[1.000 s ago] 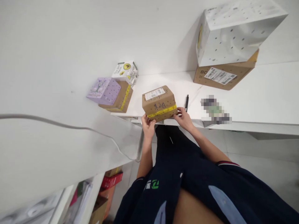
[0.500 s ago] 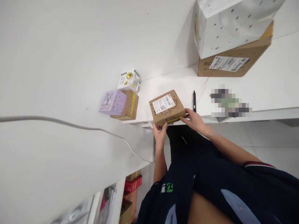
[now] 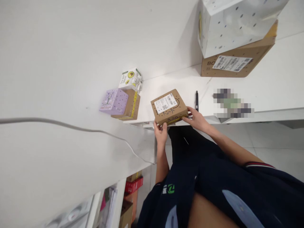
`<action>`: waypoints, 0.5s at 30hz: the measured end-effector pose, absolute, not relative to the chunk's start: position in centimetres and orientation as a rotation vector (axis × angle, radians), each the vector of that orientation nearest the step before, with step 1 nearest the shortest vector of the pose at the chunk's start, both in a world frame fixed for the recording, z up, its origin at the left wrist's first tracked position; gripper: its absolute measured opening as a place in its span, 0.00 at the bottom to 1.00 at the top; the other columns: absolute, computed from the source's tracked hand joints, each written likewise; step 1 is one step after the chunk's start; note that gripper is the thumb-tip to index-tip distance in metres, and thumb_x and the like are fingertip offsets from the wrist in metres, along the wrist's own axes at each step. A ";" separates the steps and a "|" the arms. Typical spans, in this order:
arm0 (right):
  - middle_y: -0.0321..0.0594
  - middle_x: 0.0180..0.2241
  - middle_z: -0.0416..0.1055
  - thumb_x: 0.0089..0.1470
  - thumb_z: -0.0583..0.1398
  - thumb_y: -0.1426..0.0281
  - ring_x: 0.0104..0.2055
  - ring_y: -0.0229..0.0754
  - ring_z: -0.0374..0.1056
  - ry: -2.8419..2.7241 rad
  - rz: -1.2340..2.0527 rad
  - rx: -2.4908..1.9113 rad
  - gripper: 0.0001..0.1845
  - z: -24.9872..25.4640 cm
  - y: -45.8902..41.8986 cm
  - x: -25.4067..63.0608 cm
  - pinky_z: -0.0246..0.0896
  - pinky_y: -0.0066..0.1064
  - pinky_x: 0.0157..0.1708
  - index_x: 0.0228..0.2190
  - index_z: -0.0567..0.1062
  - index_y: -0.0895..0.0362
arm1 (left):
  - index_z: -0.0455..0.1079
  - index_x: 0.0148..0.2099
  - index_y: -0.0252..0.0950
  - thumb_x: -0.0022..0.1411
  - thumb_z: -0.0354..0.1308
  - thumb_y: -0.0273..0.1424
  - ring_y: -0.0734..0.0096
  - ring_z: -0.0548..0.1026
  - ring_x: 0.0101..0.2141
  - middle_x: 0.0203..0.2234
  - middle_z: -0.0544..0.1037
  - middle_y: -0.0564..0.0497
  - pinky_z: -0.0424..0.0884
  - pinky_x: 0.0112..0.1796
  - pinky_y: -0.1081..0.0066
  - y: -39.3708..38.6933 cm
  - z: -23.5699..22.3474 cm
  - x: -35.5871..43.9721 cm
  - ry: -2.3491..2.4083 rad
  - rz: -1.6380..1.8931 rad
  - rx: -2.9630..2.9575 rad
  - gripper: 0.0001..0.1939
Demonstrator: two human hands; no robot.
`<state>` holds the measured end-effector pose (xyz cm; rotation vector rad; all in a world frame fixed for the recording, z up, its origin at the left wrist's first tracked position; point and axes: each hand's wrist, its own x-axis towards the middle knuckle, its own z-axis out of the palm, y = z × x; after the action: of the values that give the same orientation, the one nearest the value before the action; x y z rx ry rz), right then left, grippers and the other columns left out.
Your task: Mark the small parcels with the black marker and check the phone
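A small brown cardboard box (image 3: 179,109) with a white shipping label, blue handwriting and yellow tape along its near side is held at the front edge of the white desk (image 3: 152,84). My left hand (image 3: 161,131) grips its near left corner, thumb on the near side. At the near right corner, my right hand (image 3: 196,119) holds the box between thumb and fingers. The fingertips under the box are partly hidden. Just beyond my right hand, a black marker pen (image 3: 197,100) lies on the desk.
On the left, a lilac box (image 3: 115,101) and a white avocado-print box (image 3: 130,78) sit with a taped brown box (image 3: 131,109). A large carton (image 3: 237,65) and a spotted white package (image 3: 232,28) stand at the back right. A grey cable (image 3: 78,126) crosses the left surface.
Both hands keep their hold on the box, which has tilted slightly, showing more of its near side. The whole view has shifted a little.
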<state>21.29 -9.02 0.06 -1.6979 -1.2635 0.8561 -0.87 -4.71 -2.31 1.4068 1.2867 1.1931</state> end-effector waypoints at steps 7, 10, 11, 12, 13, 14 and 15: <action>0.53 0.56 0.74 0.57 0.60 0.49 0.47 0.53 0.76 -1.125 0.892 -1.612 0.35 2.7 -8.4 21.7 0.74 0.48 0.48 0.60 0.69 0.55 | 0.63 0.68 0.41 0.63 0.47 0.63 0.55 0.75 0.56 0.62 0.70 0.38 0.80 0.42 0.65 -3.6 -0.6 -1.2 1.423 1.142 1.315 0.41; 0.49 0.51 0.78 0.61 0.56 0.50 0.47 0.53 0.76 -1.138 0.826 -1.562 0.27 3.5 -8.3 21.2 0.73 0.48 0.50 0.53 0.75 0.53 | 0.68 0.64 0.38 0.64 0.49 0.61 0.54 0.76 0.55 0.59 0.73 0.38 0.80 0.42 0.64 -3.5 -0.2 -0.8 1.448 1.129 1.284 0.39; 0.48 0.50 0.78 0.61 0.55 0.51 0.47 0.52 0.75 -1.134 0.802 -1.548 0.26 3.7 -8.3 20.9 0.72 0.48 0.50 0.52 0.75 0.53 | 0.68 0.64 0.38 0.64 0.50 0.60 0.54 0.75 0.56 0.60 0.73 0.38 0.79 0.44 0.63 -3.5 -0.1 -0.7 1.447 1.142 1.271 0.38; 0.48 0.50 0.78 0.61 0.55 0.51 0.47 0.52 0.75 -1.120 0.784 -1.535 0.25 3.9 -8.3 20.8 0.72 0.48 0.50 0.51 0.75 0.53 | 0.68 0.64 0.39 0.65 0.51 0.58 0.54 0.74 0.57 0.61 0.72 0.39 0.79 0.47 0.63 -3.5 -0.1 -0.6 1.428 1.161 1.263 0.36; 0.48 0.51 0.78 0.61 0.55 0.51 0.48 0.52 0.75 -1.098 0.777 -1.522 0.26 4.1 -8.3 20.6 0.73 0.47 0.49 0.51 0.75 0.53 | 0.66 0.65 0.40 0.65 0.52 0.56 0.55 0.73 0.59 0.62 0.71 0.40 0.78 0.50 0.62 -3.5 0.0 -0.6 1.394 1.181 1.265 0.35; 0.47 0.51 0.77 0.60 0.56 0.51 0.48 0.51 0.75 -1.073 0.777 -1.504 0.26 4.2 -8.3 20.5 0.73 0.46 0.48 0.51 0.74 0.53 | 0.65 0.66 0.41 0.66 0.52 0.54 0.56 0.71 0.61 0.63 0.70 0.42 0.76 0.53 0.61 -3.6 0.0 -0.6 1.352 1.201 1.279 0.33; 0.47 0.52 0.76 0.60 0.56 0.51 0.49 0.51 0.75 -1.050 0.782 -1.479 0.25 4.2 -8.3 20.4 0.73 0.45 0.47 0.51 0.73 0.53 | 0.64 0.66 0.42 0.67 0.53 0.53 0.57 0.69 0.63 0.64 0.69 0.43 0.74 0.55 0.61 -3.6 -0.1 -0.7 1.311 1.218 1.302 0.32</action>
<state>20.40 -8.34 4.16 -1.4793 -1.0501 0.7822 -0.70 -3.57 -0.09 1.3018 1.3111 1.2185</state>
